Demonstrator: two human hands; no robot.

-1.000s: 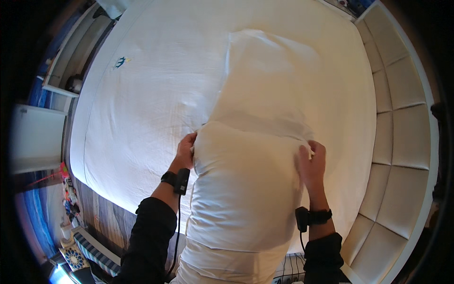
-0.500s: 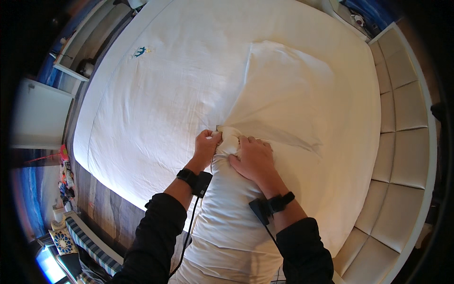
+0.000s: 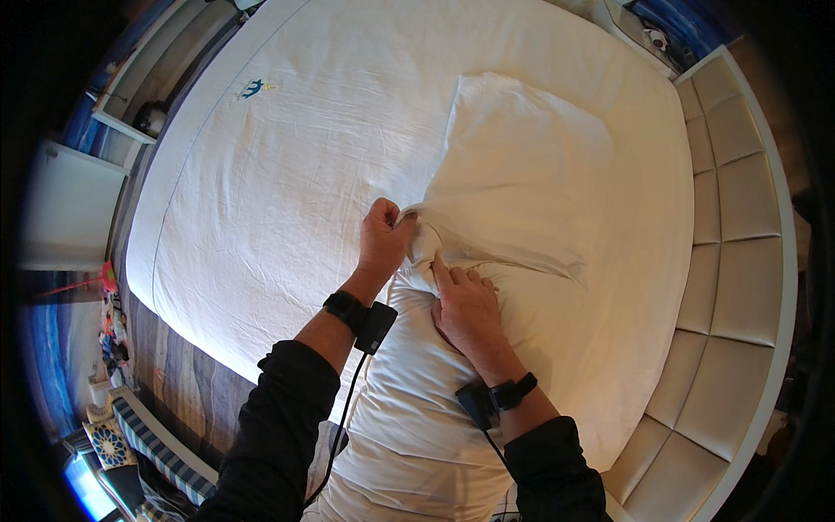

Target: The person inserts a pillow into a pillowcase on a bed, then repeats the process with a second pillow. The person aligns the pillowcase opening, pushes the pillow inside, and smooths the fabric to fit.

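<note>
A white pillowcase lies flat on the bed, its opening toward me. A puffy white pillow stretches from its opening back toward my body, its far end gathered at the opening. My left hand is closed in a pinch on the left edge of the pillowcase's opening, lifting the cloth a little. My right hand rests on top of the pillow near that opening, index finger pointing at the bunched cloth and the other fingers curved over it. Its thumb side lies against the pillow; whether it grips the cloth is hard to see.
Under everything is a bed with a white sheet. A beige padded headboard rises on the right. Beyond the bed's left edge are a wooden floor, a striped seat and a white shelf unit.
My left hand has moved slightly up and away with the pillowcase edge, which is now raised. My right hand has shifted a little toward me and its index finger has straightened.
</note>
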